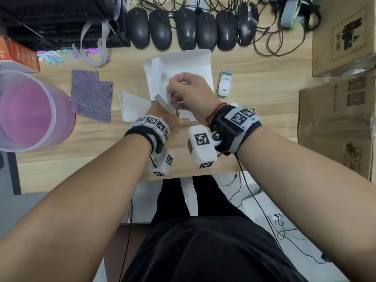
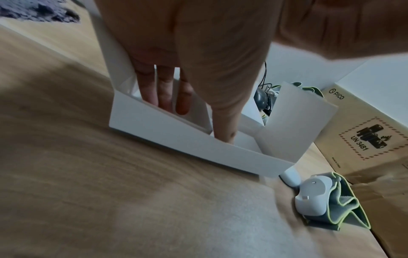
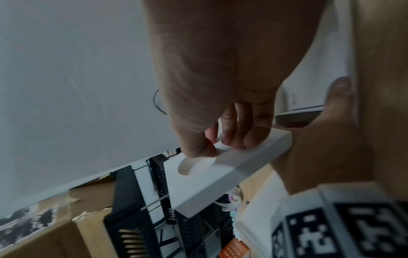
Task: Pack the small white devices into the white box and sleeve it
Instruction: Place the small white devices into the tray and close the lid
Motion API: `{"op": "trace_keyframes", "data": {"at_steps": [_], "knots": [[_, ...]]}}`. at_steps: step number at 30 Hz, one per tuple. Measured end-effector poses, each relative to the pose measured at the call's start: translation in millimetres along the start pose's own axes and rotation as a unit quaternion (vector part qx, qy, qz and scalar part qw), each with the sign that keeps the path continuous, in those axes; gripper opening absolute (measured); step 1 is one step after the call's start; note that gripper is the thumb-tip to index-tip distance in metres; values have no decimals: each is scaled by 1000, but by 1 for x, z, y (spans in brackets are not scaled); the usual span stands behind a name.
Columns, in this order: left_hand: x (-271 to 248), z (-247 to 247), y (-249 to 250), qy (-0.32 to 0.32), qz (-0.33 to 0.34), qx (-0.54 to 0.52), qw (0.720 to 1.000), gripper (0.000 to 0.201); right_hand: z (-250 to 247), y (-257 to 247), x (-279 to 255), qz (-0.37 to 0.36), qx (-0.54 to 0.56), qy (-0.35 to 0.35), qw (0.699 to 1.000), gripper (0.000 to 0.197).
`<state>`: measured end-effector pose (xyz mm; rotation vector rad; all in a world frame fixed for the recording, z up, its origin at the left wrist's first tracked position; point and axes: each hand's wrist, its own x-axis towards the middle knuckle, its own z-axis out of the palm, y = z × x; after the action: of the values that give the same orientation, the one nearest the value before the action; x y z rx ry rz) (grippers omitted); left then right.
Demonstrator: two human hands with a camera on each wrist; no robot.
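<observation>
The white box (image 1: 189, 60) lies open mid-table with its lid flap tipped back; its front wall (image 2: 176, 139) shows in the left wrist view. My right hand (image 1: 187, 88) hovers over it and grips a white insert tray (image 3: 220, 178) with a round cutout, fingers (image 3: 238, 137) curled through an opening. My left hand (image 2: 187, 87) reaches down into the box with straight fingers, the index tip on the floor inside; in the head view it (image 1: 158, 112) is mostly hidden. One small white device (image 1: 223, 84) lies right of the box, and one with a grey-green strap (image 2: 313, 197) lies beside the box corner.
A flat white cardboard piece (image 1: 132, 106) lies left of the box, beside a purple cloth (image 1: 91, 94) and a purple bin (image 1: 30, 110). Black mice (image 1: 183, 29) line the back. Brown cartons (image 1: 335, 119) stand at the right, an orange box (image 1: 18, 55) at the left.
</observation>
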<state>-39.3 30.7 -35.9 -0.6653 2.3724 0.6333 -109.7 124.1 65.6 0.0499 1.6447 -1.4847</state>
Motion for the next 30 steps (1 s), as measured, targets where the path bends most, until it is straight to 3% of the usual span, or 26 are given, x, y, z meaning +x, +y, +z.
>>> {"op": "trace_keyframes", "data": {"at_steps": [4,5,7,9,12,17,24,30], "knots": [[-6,-7,-1,-21,6,-56,998,33,-18,15,3,-26,-125,54,990,12],[-7,-8,-2,-12,3,-82,997,33,-25,17,4,-38,-184,72,980,11],[-6,-6,-5,8,13,-127,992,55,-40,22,7,-50,-297,89,949,10],[-8,-7,-7,17,43,-127,991,93,-52,28,8,-53,-381,84,919,12],[-10,-8,-9,21,57,-117,991,109,-61,38,13,-43,-456,78,886,12],[-14,-9,-13,12,68,-137,988,110,-55,46,20,-43,-514,104,850,10],[-14,-13,-14,-20,83,-156,984,110,-50,51,25,-25,-533,118,838,4],[-12,-15,-12,-38,78,-141,986,118,-42,53,27,-42,-518,118,846,3]]}}
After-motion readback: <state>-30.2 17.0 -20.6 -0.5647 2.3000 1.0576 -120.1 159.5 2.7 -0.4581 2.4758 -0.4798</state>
